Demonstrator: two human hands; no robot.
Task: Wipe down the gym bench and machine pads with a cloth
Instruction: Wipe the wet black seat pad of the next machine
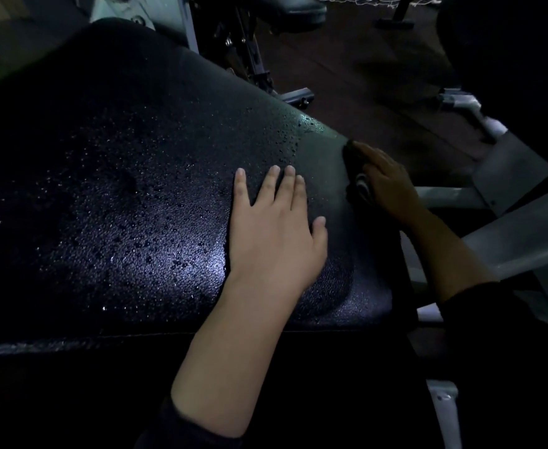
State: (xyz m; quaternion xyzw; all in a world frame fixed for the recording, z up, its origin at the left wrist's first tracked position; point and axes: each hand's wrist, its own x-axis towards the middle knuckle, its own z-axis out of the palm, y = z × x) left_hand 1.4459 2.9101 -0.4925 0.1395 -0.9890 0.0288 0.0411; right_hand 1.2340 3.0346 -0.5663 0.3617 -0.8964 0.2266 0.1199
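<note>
On wet black pad: left hand flat, fingers spread; right hand grip pressing dark cloth; no legible writing.

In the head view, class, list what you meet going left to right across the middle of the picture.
Droplet-covered black pad → left hand flat on the pad → wiped, dry strip → dark cloth → right hand pressing the cloth → grey machine frame.
</note>
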